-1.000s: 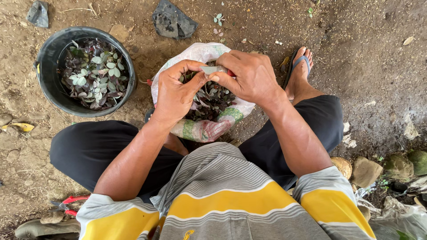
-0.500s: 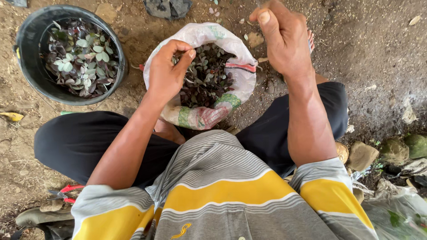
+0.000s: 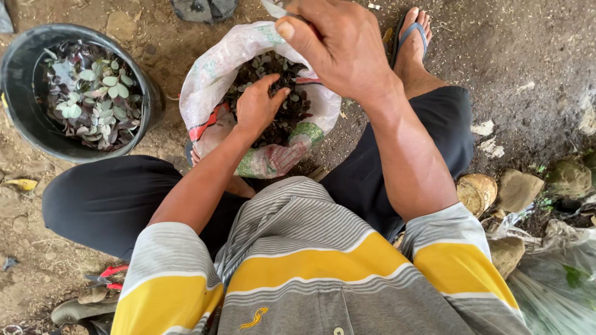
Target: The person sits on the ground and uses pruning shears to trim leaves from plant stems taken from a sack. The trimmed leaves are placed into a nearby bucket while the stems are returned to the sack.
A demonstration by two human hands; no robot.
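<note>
Head view: left hand point(image 3: 259, 105) digs curled fingers into the dark leaves of the woven sack point(image 3: 211, 80); right hand point(image 3: 335, 46), at twelve o'clock, pinches a pale scrap point(image 3: 271, 8).

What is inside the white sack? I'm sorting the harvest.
The sack holds dark purplish leaves with a few pale green ones. The left hand reaches into them. How deep the pile goes is hidden by the sack's walls and the raised right hand.

Open white woven sack point(image 3: 211, 80) with red-green print, between the knees.
</note>
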